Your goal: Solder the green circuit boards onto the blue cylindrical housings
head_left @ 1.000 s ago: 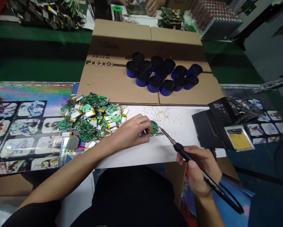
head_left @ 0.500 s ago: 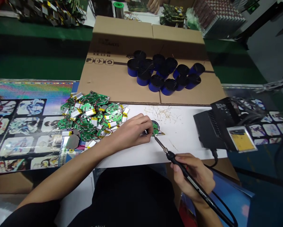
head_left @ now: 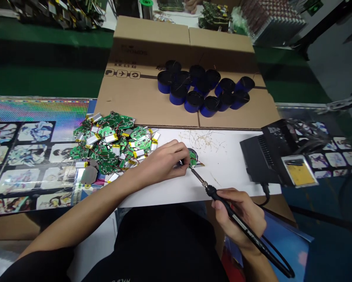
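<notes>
Green PCB [head_left: 193, 157] is sitting by L hand [head_left: 172, 159] (hold hidden, can't tell); R hand [head_left: 250, 211] is gripping soldering iron [head_left: 213, 193], ideally keeping tip [head_left: 194, 172] light & PCB steady.

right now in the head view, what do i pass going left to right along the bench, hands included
Left-side printed pictures → pile of green circuit boards → left hand → small green board → right hand → yellow pad.

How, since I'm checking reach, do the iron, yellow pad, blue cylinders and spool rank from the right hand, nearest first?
1. Iron: held in the right hand.
2. Yellow pad: right side.
3. Blue cylinders: ahead, on cardboard.
4. Spool: far side, ahead-left.
</notes>
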`<state>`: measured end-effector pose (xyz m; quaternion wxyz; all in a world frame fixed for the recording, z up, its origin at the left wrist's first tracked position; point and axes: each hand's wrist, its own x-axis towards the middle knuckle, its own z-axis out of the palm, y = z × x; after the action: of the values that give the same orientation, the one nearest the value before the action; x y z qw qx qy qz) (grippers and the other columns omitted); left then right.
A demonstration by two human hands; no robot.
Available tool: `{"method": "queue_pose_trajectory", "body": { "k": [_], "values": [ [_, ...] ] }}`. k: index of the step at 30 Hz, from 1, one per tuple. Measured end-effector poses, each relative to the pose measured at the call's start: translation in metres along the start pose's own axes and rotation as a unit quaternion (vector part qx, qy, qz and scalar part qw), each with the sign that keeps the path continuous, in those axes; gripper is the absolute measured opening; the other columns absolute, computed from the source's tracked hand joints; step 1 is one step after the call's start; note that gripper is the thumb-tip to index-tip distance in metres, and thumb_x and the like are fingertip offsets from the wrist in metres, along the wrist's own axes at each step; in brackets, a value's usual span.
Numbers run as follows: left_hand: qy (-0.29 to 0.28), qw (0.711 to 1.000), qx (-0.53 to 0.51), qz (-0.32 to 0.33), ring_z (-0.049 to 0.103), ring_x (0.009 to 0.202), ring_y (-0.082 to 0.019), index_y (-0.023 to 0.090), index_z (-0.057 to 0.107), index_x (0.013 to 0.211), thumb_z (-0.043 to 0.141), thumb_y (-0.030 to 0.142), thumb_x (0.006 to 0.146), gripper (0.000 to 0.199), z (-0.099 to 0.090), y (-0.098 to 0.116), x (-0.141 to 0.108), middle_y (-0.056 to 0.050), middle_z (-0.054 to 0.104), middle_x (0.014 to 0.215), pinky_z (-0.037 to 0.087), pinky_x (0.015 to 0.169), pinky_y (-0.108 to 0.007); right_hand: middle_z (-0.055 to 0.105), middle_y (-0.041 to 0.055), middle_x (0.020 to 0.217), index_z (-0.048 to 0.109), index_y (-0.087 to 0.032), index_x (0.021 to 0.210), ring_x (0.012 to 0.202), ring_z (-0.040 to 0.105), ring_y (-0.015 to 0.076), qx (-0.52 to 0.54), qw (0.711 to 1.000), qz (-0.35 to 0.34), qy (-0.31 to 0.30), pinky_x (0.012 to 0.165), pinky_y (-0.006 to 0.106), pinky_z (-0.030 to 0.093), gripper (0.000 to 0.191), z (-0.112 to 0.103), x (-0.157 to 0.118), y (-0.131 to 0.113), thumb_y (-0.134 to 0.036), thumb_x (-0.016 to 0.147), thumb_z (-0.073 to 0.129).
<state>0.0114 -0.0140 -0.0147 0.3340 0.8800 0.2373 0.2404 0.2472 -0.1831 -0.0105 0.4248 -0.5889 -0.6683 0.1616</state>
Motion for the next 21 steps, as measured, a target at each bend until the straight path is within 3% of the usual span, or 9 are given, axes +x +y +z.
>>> {"method": "queue_pose_trajectory", "body": {
  "k": [7,14,19,21],
  "values": [
    [-0.009,1.0,-0.003,-0.001,0.06,0.102,-0.021,0.019,0.067,0.096,0.062,0.014,0.1,0.009,-0.001,-0.001,0.0,-0.005,0.068,0.102,0.05,0.092,-0.034,0.08,0.0026,0.093,0.071,-0.023,0.106,0.076,0.079,0.0158,-0.004,1.0,-0.008,-0.004,0.067,0.024,0.066,0.02,0.0,0.007,-0.006,-0.014,0.088,0.074],
    [-0.009,1.0,-0.006,0.0,0.06,0.102,-0.021,0.019,0.067,0.096,0.062,0.014,0.1,0.009,-0.001,-0.001,0.0,-0.005,0.068,0.103,0.05,0.093,-0.034,0.081,0.0018,0.092,0.072,-0.024,0.106,0.07,0.079,0.0157,-0.02,0.999,0.035,-0.007,0.061,0.023,0.065,0.018,-0.005,0.007,-0.005,-0.02,0.089,0.077],
    [-0.01,1.0,-0.001,0.002,0.06,0.101,-0.021,0.019,0.067,0.096,0.06,0.014,0.101,0.01,-0.002,0.0,0.0,-0.006,0.068,0.102,0.05,0.092,-0.034,0.081,0.0028,0.094,0.071,-0.024,0.105,0.073,0.079,0.0166,-0.007,1.0,-0.004,-0.022,0.061,0.024,0.065,0.02,-0.006,0.011,-0.004,-0.017,0.087,0.076],
    [-0.011,1.0,0.002,0.002,0.06,0.101,-0.021,0.019,0.067,0.096,0.06,0.013,0.101,0.01,-0.002,0.0,0.0,-0.006,0.068,0.102,0.05,0.092,-0.034,0.08,0.0029,0.094,0.071,-0.023,0.105,0.074,0.079,0.0166,0.009,1.0,0.01,-0.025,0.06,0.024,0.065,0.019,-0.005,0.012,-0.005,-0.017,0.087,0.075]
  ]
}}
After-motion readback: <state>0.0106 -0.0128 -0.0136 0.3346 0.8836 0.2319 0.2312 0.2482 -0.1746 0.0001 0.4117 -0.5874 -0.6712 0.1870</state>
